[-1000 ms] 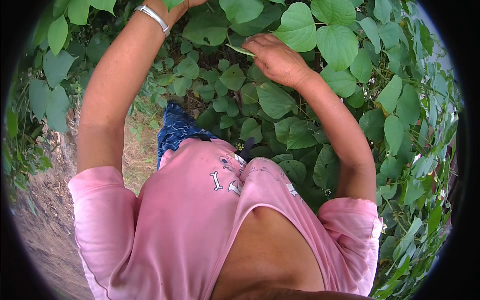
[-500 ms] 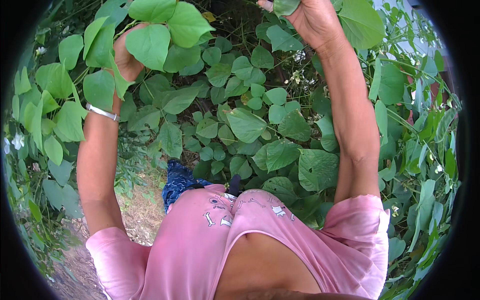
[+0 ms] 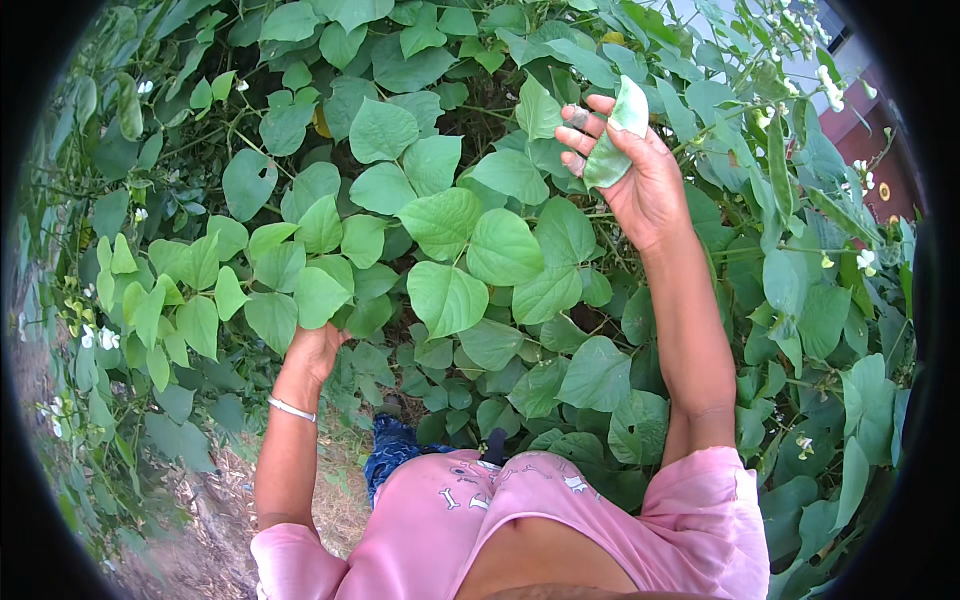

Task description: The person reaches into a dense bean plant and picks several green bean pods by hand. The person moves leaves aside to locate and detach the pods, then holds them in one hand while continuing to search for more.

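Right hand (image 3: 640,175) grips a flat green bean pod (image 3: 615,135), fingers curled around it. Left hand (image 3: 315,350) reaches into the vine leaves (image 3: 450,240); its fingers are hidden, grip undeterminable.

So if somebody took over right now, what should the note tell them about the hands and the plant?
Right hand: raised, fingers closed around flat green bean pods.
Left hand: lower down, pushed in among the leaves of the vine; whether it holds anything is hidden.
Done: some pods picked, held in the right hand.
Left: more pods seem to hang at the right, near the white flowers. No container in view.
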A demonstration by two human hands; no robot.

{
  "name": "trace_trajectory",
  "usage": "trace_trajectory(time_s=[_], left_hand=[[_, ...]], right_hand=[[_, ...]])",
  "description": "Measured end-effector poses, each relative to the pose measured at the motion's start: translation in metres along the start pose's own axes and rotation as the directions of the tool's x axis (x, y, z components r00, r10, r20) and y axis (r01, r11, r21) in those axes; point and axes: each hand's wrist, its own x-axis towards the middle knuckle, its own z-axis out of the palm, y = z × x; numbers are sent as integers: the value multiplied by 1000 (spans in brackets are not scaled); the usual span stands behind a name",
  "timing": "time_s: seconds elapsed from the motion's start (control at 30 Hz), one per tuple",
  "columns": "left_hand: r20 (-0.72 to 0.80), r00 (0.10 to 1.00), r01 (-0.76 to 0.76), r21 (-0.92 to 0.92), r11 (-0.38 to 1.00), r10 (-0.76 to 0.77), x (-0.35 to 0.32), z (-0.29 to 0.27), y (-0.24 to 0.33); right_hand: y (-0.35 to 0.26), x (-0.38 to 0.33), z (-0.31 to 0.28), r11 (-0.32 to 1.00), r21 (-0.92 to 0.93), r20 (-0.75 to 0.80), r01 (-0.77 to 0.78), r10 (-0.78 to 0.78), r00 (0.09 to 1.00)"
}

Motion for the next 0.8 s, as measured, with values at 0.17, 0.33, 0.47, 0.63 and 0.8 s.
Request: trace_trajectory(time_s=[0.17,0.33,0.47,0.63,0.8], left_hand=[[-91,995,58,354,933,-28,-54,17,-6],[2,991,-121,461,879,135,-114,56,-4],[100,981,-194,508,839,167,-167,77,36],[201,911,-412,468,782,360,-159,94,90],[85,862,-476,473,741,499,-93,100,179]], right_hand=[[-7,-14,15,998,17,-42,63,-62,997],[2,-11,20,996,86,-3,6,-6,1000],[13,-8,18,979,200,10,31,-33,999],[13,-1,11,984,169,-44,63,-56,997],[9,8,8,995,88,-77,47,-41,996]])
